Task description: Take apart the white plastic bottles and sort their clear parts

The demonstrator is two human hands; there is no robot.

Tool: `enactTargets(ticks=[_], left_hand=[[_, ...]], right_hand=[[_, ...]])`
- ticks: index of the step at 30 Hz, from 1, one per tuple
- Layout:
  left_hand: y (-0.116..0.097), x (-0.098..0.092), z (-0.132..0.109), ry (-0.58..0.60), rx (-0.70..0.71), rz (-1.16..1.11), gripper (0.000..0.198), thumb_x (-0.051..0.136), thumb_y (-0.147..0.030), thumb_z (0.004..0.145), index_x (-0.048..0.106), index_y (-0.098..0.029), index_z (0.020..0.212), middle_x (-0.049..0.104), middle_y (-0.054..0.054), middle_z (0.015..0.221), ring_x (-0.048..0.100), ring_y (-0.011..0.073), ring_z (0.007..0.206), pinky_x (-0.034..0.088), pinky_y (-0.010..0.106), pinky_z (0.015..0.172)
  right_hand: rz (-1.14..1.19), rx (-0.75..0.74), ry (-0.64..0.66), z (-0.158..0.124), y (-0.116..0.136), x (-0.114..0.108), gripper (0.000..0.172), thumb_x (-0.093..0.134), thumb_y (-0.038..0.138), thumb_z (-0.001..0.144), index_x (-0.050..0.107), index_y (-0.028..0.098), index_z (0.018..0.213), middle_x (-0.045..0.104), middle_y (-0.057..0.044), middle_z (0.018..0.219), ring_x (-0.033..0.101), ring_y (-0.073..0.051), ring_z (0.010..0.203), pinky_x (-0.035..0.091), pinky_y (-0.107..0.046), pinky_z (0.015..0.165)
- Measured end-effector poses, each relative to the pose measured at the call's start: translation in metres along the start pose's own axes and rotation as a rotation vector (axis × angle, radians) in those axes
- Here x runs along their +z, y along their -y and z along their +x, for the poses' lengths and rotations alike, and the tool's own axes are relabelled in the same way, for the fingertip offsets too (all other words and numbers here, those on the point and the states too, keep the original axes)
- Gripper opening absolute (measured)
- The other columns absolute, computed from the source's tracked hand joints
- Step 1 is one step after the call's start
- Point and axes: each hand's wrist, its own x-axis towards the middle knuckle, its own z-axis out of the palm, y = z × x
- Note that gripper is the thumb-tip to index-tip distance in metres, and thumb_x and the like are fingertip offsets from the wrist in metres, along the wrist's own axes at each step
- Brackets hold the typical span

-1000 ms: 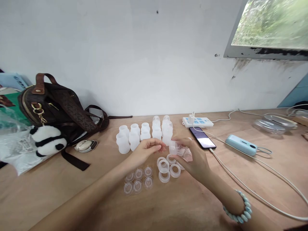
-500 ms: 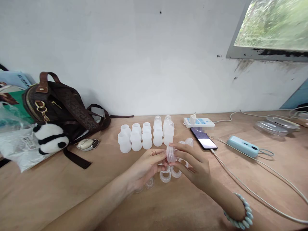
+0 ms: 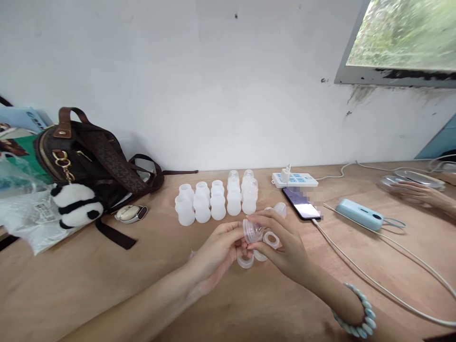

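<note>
Left of phone (image 3: pixel 302 205), some bottles (image 3: pixel 186 214) have domes (image 3: pixel 251 186), others bare; left hand (image 3: pixel 221 247) and right hand (image 3: pixel 285 244), grip narrow, hold cap (image 3: pixel 250 232).

Head view, worn by the person: I look forward and down across the table (image 3: pixel 249 311) toward the wall (image 3: pixel 171 85); left hand (image 3: pixel 224 247) and right hand (image 3: pixel 283 242) lie near, below centre, the window (image 3: pixel 409 38) upper right.

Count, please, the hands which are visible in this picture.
3: the left hand and the right hand, both on a clear plastic piece near the centre; another person's hand at far right, by clear containers.
</note>
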Motion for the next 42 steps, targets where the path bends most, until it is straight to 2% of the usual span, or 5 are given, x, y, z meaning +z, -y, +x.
enactTargets(ticks=[8, 16, 23, 37, 42], left_hand=[[-0.002, -0.005, -0.007, -0.13, -0.017, -0.102, 0.019, 0.067, -0.024, 0.082, 0.059, -0.014, 0.067, 0.048, -0.001, 0.068, 0.049, 0.0108, 0.064, 0.049, 0.025, 0.067], [-0.033, -0.108, -0.031, -0.275, 0.123, 0.353, 0.027, 0.073, -0.04, 0.074, 0.061, -0.017, 0.07, 0.053, 0.0, 0.076, 0.049, 0.0149, 0.07, 0.043, 0.023, 0.057], [-0.013, -0.167, -0.039, -0.195, 0.002, 0.919, 0.028, 0.068, -0.046, 0.076, 0.069, -0.019, 0.068, 0.064, 0.002, 0.067, 0.053, 0.0185, 0.067, 0.041, 0.026, 0.065], [-0.005, -0.17, -0.04, -0.21, 0.109, 1.364, 0.024, 0.053, -0.039, 0.083, 0.068, -0.02, 0.082, 0.071, 0.001, 0.077, 0.062, 0.0201, 0.07, 0.043, 0.027, 0.063], [-0.004, -0.174, -0.04, -0.195, 0.137, 1.38, 0.028, 0.048, -0.04, 0.087, 0.067, -0.02, 0.085, 0.071, 0.002, 0.082, 0.063, 0.0206, 0.074, 0.045, 0.029, 0.066]], right_hand=[[-0.041, 0.065, -0.21, -0.005, 0.002, 0.004, 0.031, 0.069, 0.028, 0.087, 0.057, 0.024, 0.116, 0.062, -0.008, 0.099, 0.064, -0.021, 0.087, 0.059, -0.034, 0.071], [0.028, 0.253, -0.512, 0.002, -0.037, -0.033, 0.036, 0.073, 0.02, 0.08, 0.06, 0.024, 0.113, 0.055, -0.004, 0.099, 0.06, -0.017, 0.084, 0.06, -0.034, 0.071], [-0.141, 0.229, -0.364, 0.002, -0.034, -0.032, 0.036, 0.069, 0.024, 0.085, 0.06, 0.025, 0.12, 0.059, -0.007, 0.107, 0.061, -0.02, 0.087, 0.057, -0.041, 0.079], [-0.422, 0.295, -0.081, 0.004, -0.051, -0.049, 0.029, 0.062, 0.027, 0.087, 0.06, 0.023, 0.116, 0.062, -0.008, 0.11, 0.061, -0.025, 0.096, 0.052, -0.04, 0.082], [-0.407, 0.258, 0.207, 0.0, -0.045, -0.038, 0.033, 0.061, 0.022, 0.087, 0.056, 0.022, 0.119, 0.065, -0.009, 0.112, 0.06, -0.026, 0.098, 0.046, -0.043, 0.086]])
